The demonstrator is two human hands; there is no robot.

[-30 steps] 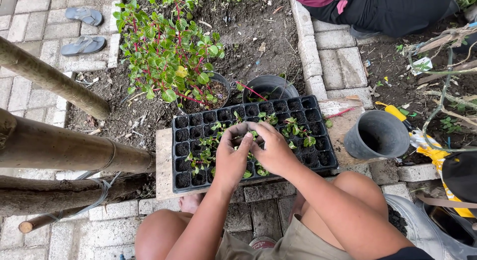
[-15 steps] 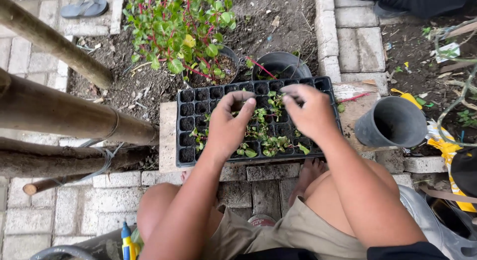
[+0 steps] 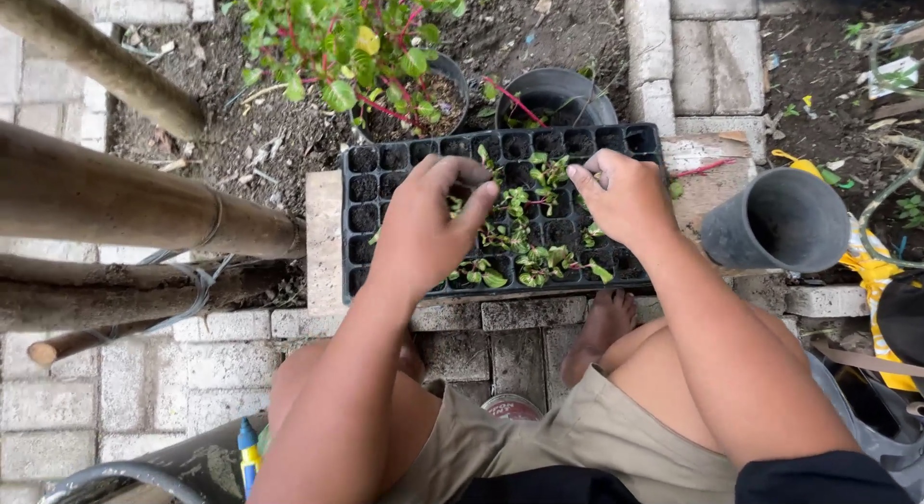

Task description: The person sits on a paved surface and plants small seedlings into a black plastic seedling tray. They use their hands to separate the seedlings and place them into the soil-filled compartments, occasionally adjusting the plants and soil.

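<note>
- Black seedling tray [image 3: 385, 191] sits on a stone slab; its leafy seedlings [image 3: 525, 230] fill the middle cells.
- Left hand [image 3: 423, 230], fingers curled, presses into a cell.
- Right hand [image 3: 626, 196] has moved apart from it, loosely closed; holding anything, I cannot tell.

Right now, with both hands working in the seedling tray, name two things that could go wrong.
The left hand and right hand lie over small seedlings, so stems might get crushed. The black seedling tray sits on a narrow slab at the paving edge; a hard push might tip it.
</note>
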